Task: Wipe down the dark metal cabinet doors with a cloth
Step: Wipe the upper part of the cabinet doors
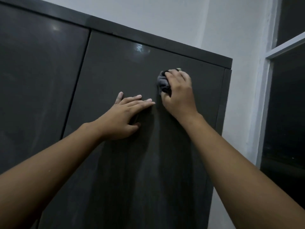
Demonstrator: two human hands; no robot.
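Note:
A tall dark metal cabinet fills the view, tilted in the frame. Its right door point(115, 71) is glossy, with faint streaks lower down. Against the upper part of that door my right hand point(179, 94) grips a bunched grey cloth point(162, 82), which shows at the left of my fingers. My left hand point(126, 115) lies flat on the same door, just left of and below the cloth, fingers straight and spread. The left door point(39, 80) lies beyond a vertical seam.
A white wall point(231, 27) stands behind and to the right of the cabinet. At the far right a white window frame point(270, 57) borders dark glass. The cabinet's top edge point(165, 42) runs above my hands.

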